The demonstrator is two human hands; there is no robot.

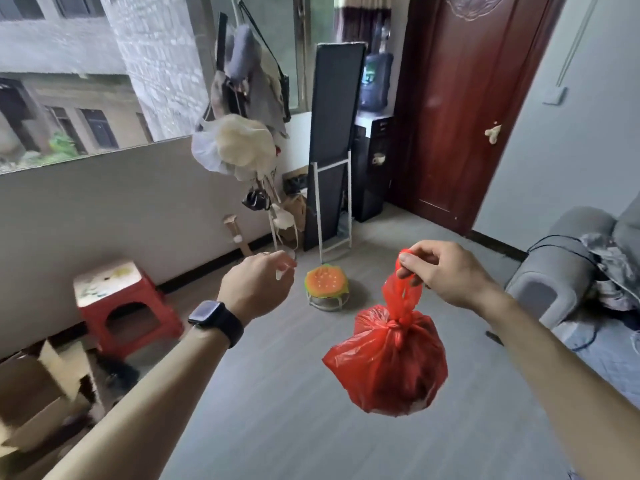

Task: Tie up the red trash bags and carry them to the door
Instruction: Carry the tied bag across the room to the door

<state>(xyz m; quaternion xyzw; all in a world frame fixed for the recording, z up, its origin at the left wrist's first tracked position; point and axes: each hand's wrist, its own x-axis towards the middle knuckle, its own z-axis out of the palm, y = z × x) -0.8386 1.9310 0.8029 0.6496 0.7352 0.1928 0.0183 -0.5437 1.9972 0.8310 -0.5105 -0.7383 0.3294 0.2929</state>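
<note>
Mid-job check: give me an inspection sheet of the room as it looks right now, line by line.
Surface: grey floor, bare ahead toward the door.
Job's things: one red trash bag, knotted, hanging off the floor; dark red door shut.
Clutter: red stool, cardboard box, burger-shaped stool, loaded coat rack, standing mirror.
Grippers: right hand pinches the bag's handles; left hand loosely curled, holding nothing.
Cables: dark cord across the grey sofa.
Surroundings: window, water dispenser beside the door.
</note>
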